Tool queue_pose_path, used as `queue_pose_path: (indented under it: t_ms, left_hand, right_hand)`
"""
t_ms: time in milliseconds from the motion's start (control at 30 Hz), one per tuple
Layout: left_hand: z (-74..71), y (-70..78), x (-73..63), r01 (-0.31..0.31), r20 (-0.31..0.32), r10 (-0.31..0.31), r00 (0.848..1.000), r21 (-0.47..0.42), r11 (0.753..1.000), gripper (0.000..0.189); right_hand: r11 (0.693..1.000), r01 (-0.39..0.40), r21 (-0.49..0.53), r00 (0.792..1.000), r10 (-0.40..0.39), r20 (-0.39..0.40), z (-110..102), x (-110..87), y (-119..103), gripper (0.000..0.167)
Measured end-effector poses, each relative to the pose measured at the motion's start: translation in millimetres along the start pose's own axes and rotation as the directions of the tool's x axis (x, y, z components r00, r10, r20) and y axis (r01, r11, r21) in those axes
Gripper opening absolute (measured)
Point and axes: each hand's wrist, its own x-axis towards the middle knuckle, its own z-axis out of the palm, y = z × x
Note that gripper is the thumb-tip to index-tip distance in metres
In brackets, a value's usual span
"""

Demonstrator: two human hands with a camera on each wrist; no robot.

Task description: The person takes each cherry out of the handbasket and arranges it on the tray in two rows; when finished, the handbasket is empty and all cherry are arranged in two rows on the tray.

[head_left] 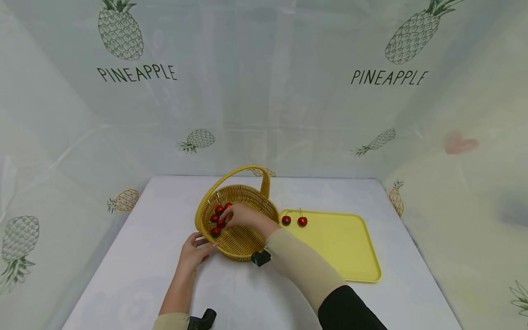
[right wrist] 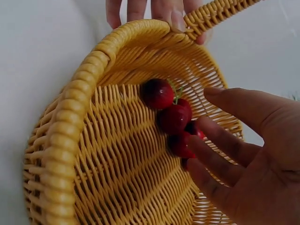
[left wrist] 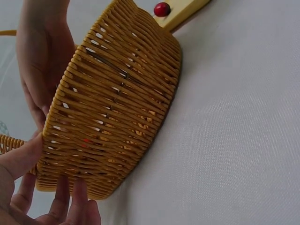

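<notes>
A yellow woven basket (head_left: 239, 244) with an arched handle stands on the white table. Several dark red cherries (head_left: 219, 209) are grouped at its left side; in the right wrist view the cherries (right wrist: 173, 119) show green stems. My left hand (head_left: 194, 251) holds the basket's near-left edge, thumb on the rim and fingers against the outer weave, as the left wrist view shows. Inside the basket, my right hand (head_left: 241, 215) is beside the cherries. Its fingers (right wrist: 218, 157) are extended and the thumb stands apart, with no cherry between them.
A yellow tray (head_left: 342, 243) lies right of the basket, bearing two cherries (head_left: 302, 222) near its far-left corner. Behind the table (head_left: 136, 270) hangs a pale sheet (head_left: 264, 91) printed with pineapples. The basket's handle (head_left: 231, 173) arches above the right hand.
</notes>
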Motion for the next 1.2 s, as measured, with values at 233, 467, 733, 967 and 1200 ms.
queue_pose_path:
  t_ms: [233, 467, 733, 967, 1200]
  left_hand:
    - [-0.5, -1.0, 0.0, 0.008, 0.001, -0.008, 1.0, -0.004, 1.0, 0.055]
    - [-0.2, -1.2, -0.4, 0.004, -0.005, -0.005, 1.0, -0.006, 1.0, 0.055]
    - [0.2, 0.2, -0.3, 0.01, -0.005, -0.01, 1.0, -0.013, 1.0, 0.054]
    - [-0.4, 1.6, -0.6, 0.009, -0.016, -0.009, 1.0, -0.017, 1.0, 0.051]
    - [-1.6, 1.2, -0.9, 0.0, -0.011, 0.0, 1.0, -0.025, 1.0, 0.056]
  right_hand:
    - [1.0, -0.013, -0.026, 0.997, 0.015, 0.079, 5.5, 9.5, -0.8, 0.028]
    - [0.997, -0.072, -0.003, 0.99, 0.072, 0.117, 14.1, 14.9, -0.3, 0.031]
    - [0.995, -0.101, -0.009, 0.987, 0.102, 0.126, 19.1, 17.5, -0.9, 0.035]
    - [0.991, -0.135, -0.017, 0.982, 0.136, 0.135, 21.4, 21.1, -2.6, 0.044]
    - [0.985, -0.156, -0.077, 0.975, 0.166, 0.149, 25.0, 24.7, -3.5, 0.049]
